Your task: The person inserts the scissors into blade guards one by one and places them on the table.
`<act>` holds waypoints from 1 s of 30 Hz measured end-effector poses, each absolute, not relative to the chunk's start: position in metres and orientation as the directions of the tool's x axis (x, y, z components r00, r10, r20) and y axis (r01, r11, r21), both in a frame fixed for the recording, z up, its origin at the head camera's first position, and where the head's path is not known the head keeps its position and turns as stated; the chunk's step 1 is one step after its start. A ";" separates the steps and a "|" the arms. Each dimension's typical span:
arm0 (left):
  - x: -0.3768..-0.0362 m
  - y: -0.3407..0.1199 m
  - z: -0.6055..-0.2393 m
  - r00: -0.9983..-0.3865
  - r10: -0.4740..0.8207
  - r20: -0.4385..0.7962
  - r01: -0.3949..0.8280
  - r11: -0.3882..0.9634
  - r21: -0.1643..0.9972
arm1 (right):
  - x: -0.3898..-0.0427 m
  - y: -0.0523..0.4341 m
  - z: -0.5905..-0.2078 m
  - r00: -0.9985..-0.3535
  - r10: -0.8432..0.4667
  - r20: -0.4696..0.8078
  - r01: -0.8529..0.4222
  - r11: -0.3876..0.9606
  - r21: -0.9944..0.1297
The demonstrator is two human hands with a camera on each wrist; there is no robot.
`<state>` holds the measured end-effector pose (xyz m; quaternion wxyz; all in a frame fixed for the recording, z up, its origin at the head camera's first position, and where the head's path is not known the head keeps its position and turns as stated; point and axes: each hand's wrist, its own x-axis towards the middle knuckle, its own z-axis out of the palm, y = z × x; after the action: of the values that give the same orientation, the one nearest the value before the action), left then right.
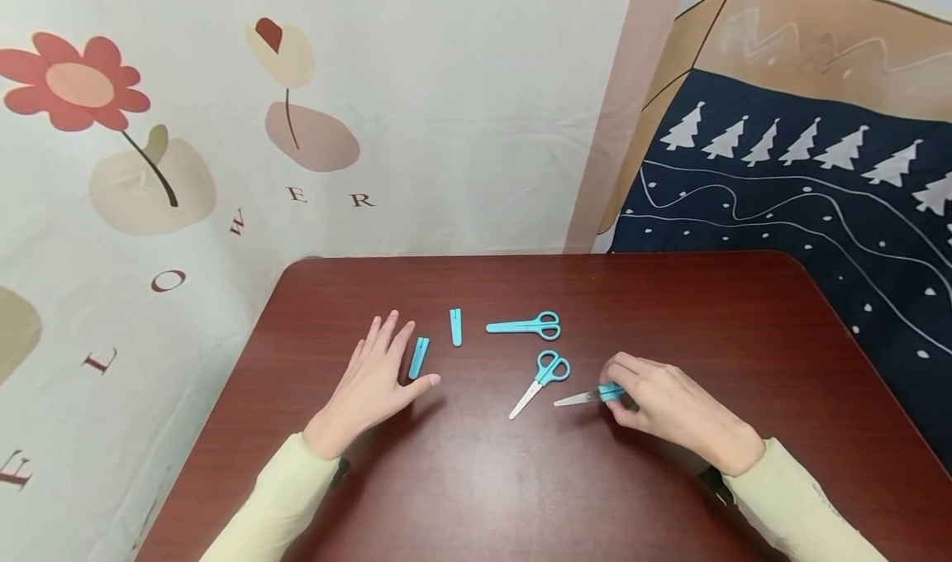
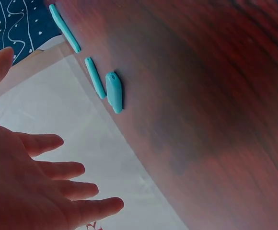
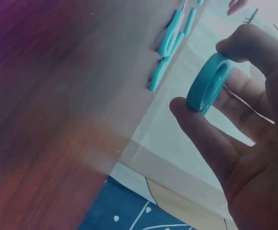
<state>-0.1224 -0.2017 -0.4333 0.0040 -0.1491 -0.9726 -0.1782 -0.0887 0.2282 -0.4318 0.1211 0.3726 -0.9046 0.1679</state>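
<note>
My right hand (image 1: 654,397) pinches a pair of scissors by its turquoise handle (image 3: 208,84), thumb on one side and fingers on the other. The bare blades (image 1: 576,399) point left in the head view. Fingers spread and straight, my left hand (image 1: 372,388) hovers beside a turquoise blade cover (image 1: 419,358) and holds nothing. A second blade cover (image 1: 456,328) lies a little farther back. Between the hands lies another pair of scissors (image 1: 549,370), uncovered, blades toward the front left. Behind it, a third pair of scissors (image 1: 524,326) has its blades inside a cover.
Everything lies on a dark reddish-brown table (image 1: 476,496) with rounded far corners. A pale cloth printed with flowers and letters (image 1: 461,132) hangs behind and to the left. At the right is a navy cloth with white trees (image 1: 744,190).
</note>
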 end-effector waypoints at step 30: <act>-0.160 -0.196 -0.449 -0.951 0.309 0.011 0.299 0.909 0.290 | -0.090 0.225 -0.433 -0.709 -0.610 0.354 -0.697 0.684 -0.216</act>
<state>-0.1602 -0.1960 -0.4490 -0.0173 -0.1557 -0.9769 -0.1456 -0.0897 0.2249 -0.4333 0.1277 0.3595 -0.9087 0.1696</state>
